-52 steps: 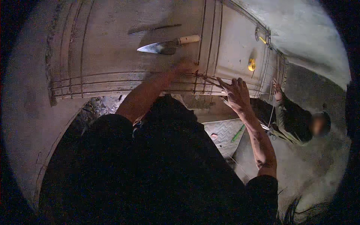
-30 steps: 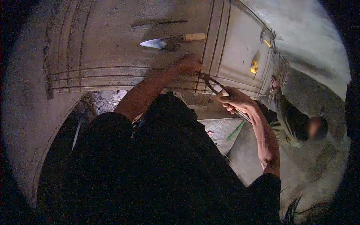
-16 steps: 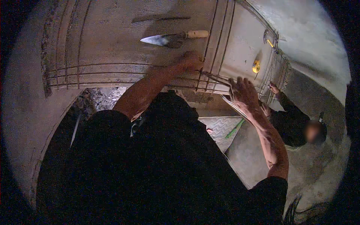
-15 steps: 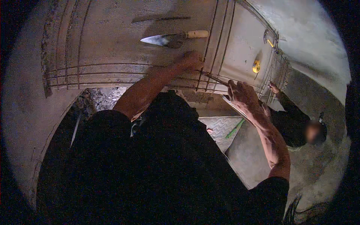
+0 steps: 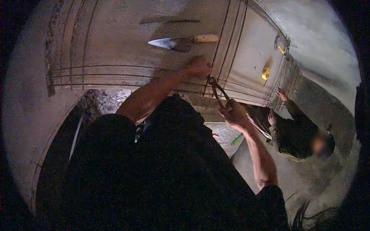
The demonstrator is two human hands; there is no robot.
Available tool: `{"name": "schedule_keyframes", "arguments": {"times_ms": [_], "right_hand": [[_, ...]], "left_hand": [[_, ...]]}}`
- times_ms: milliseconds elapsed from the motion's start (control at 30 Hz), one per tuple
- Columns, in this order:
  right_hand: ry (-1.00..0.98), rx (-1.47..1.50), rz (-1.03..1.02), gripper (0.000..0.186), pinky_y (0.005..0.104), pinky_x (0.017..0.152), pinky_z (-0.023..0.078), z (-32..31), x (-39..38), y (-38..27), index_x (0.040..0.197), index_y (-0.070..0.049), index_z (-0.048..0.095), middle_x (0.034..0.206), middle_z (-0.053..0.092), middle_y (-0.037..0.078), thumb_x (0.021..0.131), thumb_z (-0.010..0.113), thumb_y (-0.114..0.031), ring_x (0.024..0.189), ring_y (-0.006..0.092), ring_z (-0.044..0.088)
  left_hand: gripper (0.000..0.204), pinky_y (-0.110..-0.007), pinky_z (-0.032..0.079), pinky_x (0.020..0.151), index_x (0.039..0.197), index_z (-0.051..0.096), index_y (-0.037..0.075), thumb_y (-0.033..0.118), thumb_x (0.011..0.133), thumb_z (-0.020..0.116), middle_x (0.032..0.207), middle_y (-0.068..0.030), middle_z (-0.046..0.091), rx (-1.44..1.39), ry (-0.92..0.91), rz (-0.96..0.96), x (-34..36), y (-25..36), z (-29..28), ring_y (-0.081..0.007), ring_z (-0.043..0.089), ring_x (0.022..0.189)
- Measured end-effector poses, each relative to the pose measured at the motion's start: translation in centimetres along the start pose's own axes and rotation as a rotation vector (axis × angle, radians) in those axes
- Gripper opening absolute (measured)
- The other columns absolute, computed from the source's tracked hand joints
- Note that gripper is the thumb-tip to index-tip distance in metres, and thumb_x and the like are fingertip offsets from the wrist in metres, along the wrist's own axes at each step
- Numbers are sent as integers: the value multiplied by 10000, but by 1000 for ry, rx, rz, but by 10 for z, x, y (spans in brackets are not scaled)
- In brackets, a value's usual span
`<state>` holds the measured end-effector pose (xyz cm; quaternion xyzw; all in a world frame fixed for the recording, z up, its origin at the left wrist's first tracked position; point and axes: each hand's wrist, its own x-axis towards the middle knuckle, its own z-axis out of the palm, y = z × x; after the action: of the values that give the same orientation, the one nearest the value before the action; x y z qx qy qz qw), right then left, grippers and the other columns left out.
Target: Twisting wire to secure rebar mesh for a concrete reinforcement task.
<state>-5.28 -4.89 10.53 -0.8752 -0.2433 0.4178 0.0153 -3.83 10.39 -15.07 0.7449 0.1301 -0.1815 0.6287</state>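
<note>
My right hand point(image 5: 233, 112) is closed round the handles of a pair of pincers point(image 5: 221, 90), which stand apart in a V. The jaws of the pincers meet a crossing of thin steel bars point(image 5: 207, 81) near the slab's front edge. Just left of that crossing, my left hand point(image 5: 198, 66) lies in shadow. Its fingers look drawn together against the bar, and whatever they hold is too dark to make out. Beyond my left hand, a trowel point(image 5: 169, 43) with a wooden handle lies flat on the grey slab point(image 5: 127, 42).
A dark thin strip point(image 5: 169, 21) lies behind the trowel. Farther right are a yellow tape measure point(image 5: 265, 73) and a hammer point(image 5: 279, 45). Another person point(image 5: 296, 127) works at the right, one hand at the bars. A pale quilted sheet point(image 5: 223, 131) lies below the edge.
My right hand has come left and nearer to me, and the pincers have swung to a steeper angle with their handles spread. My left hand stays by the same crossing.
</note>
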Motion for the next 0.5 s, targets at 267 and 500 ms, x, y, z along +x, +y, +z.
{"name": "schedule_keyframes", "arguments": {"times_ms": [267,500], "right_hand": [[257,-43,35,299,360,620,480,46,-5,13,851,-27,515,751,600,138,790,663,-280,670,257,614],[-88,52,86,325,284,430,409,12,2,9,882,-13,487,600,530,58,807,675,-267,478,140,500]], "left_hand": [[413,-425,488,795,1013,599,-28,295,755,599,958,-192,630,172,50,-41,9,-6,2,-324,614,867],[538,-501,388,934,1162,527,-7,257,708,648,1150,-295,513,317,-362,12,-61,20,-16,-401,496,1095]]}}
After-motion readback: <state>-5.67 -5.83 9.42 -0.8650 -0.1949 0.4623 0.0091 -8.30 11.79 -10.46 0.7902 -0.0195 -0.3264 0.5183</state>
